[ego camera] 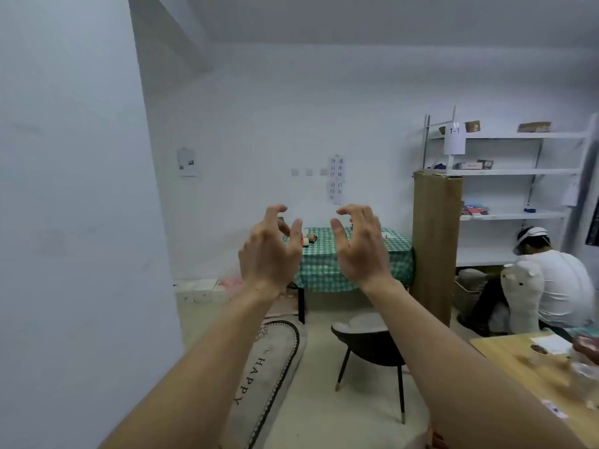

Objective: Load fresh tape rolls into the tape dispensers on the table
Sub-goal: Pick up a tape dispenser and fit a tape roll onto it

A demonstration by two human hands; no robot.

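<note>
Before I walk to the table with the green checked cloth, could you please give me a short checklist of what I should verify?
1. Left hand free: ok, it holds nothing.
2. Right hand free: ok, it holds nothing.
3. Way to the green checked table: not ok, a dark chair stands in front of it.
4. Dispensers and fresh rolls on the table: cannot tell, the small orange and brown things are too far away to identify.

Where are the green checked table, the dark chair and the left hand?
green checked table (pixel 321 270), head view, front drape of its cloth
dark chair (pixel 369 345), head view, backrest
left hand (pixel 269 254), head view, back of the hand
</note>
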